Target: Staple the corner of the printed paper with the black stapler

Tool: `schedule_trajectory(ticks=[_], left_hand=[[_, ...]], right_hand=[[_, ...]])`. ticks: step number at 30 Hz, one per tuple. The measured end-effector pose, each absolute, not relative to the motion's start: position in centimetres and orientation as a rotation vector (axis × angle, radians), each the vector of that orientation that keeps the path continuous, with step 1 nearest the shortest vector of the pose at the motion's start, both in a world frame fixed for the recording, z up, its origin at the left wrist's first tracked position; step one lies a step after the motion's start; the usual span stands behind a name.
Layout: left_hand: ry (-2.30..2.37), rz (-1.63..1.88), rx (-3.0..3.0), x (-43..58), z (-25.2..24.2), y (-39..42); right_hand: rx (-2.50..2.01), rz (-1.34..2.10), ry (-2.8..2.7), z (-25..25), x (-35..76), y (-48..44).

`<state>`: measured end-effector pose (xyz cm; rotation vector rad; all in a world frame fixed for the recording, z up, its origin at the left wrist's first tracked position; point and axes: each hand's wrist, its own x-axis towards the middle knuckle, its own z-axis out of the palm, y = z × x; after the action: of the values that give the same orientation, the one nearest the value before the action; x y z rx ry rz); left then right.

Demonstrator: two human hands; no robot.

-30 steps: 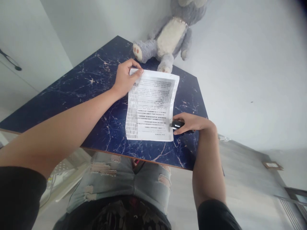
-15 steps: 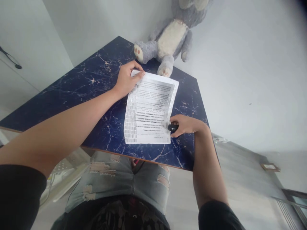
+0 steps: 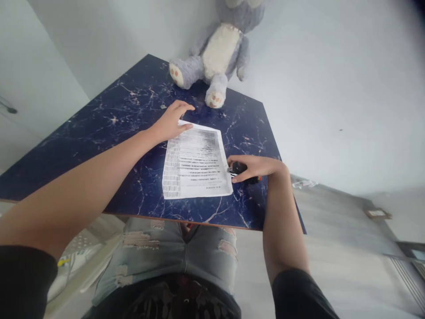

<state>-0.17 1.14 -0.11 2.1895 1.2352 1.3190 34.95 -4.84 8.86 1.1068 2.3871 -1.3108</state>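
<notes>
A printed sheet of paper (image 3: 195, 164) lies flat on the dark blue marbled table (image 3: 126, 124). My left hand (image 3: 171, 122) rests on the sheet's far left corner with the fingers stretched out flat. At the paper's right edge, my right hand (image 3: 255, 168) is closed around a small black stapler (image 3: 236, 169), whose front end sits at the sheet's margin.
A grey and cream plush toy (image 3: 215, 57) sits at the table's far edge against the white wall. My knees in ripped jeans (image 3: 179, 252) show under the near edge. Pale floor lies to the right.
My left hand let go of the lifted top corner and now lies flat; the paper has come down flat on the table. The view shifted; my right hand stays on the stapler.
</notes>
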Motion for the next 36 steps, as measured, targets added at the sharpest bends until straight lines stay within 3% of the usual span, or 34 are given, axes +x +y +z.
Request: schedule_trajectory(ticks=[7,10,13,15,20,25,27,30,33,36], left_hand=[[0.924,0.641,2.530,0.3,-1.3,0.8],[0.862,0.600,2.559,1.1,-1.8,0.4],[0.881,0.610,2.559,2.0,-1.8,-0.1],[0.886,0.653,2.528,2.3,-1.7,-0.4],[0.871,0.780,2.428,2.0,-1.3,-0.4],[1.018,0.729,2.532,2.2,-1.1,-0.8],[1.157,0.715,2.607,2.5,-1.2,-1.0],[1.225,0.644,2.648,2.7,-1.3,-1.0],[1.181,0.634,2.616,2.7,-1.4,-0.8],[1.189,0.654,2.599,2.8,-1.3,-0.1]], right_hand=[[1.612,-1.343,2.420,9.4,39.7,-3.5],[2.008,-1.686,2.507,8.0,37.4,-3.5],[1.969,-2.090,2.549,5.8,32.3,-4.4],[1.954,-2.142,2.604,4.5,28.7,-5.2],[1.939,-1.980,2.826,2.7,24.2,-6.1],[2.059,-1.406,3.077,1.3,24.3,-4.6],[2.124,-1.329,3.032,0.7,24.3,-3.9],[2.098,-1.674,2.863,0.8,24.5,-3.6],[1.636,-2.157,2.749,1.7,25.7,-3.8],[1.207,-2.386,2.650,2.3,27.1,-3.8]])
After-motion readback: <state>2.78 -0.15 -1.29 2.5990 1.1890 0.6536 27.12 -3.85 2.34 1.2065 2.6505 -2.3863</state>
